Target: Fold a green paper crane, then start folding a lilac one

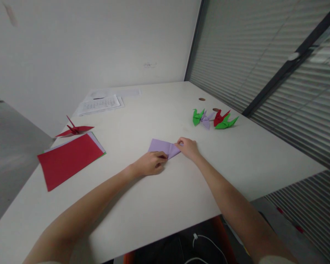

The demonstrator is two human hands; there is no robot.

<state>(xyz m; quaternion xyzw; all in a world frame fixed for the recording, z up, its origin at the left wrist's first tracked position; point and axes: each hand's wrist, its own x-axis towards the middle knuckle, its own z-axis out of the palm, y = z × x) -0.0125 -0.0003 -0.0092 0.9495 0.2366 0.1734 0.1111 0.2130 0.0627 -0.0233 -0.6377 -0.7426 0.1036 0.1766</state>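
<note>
The left hand (152, 163) is curling its fingers over the near edge of a folded purple paper (160, 145), its fingertips resting there; whether the thumb is gripping from below, I cannot tell. The right hand (188, 147) is pinching the paper's right-hand corner between thumb and forefinger. The paper is lying on the table (143, 234) between the two hands, reaching a little beyond the left one, and a crease is running across it in the gap between them.

Ahead and to the right of the right hand, four folded paper birds are sitting in a loose cluster: a green bird (197, 117) nearest the hands' side, a purple bird (206, 120) just beside it, then a red bird (220, 118) and another green bird (226, 123) crowding together. Two round holes are showing in the table beyond them.

Well to the left of the left hand, a red sheet (71, 161) is topping a stack, with purple and green edges peeking out beneath. Just past that stack, a larger red bird (76, 129) is spreading its wings. Farther ahead, left of both hands, printed pages (99, 104) are overlapping near the wall. Slatted blinds (236, 51) are lining the far right side.
</note>
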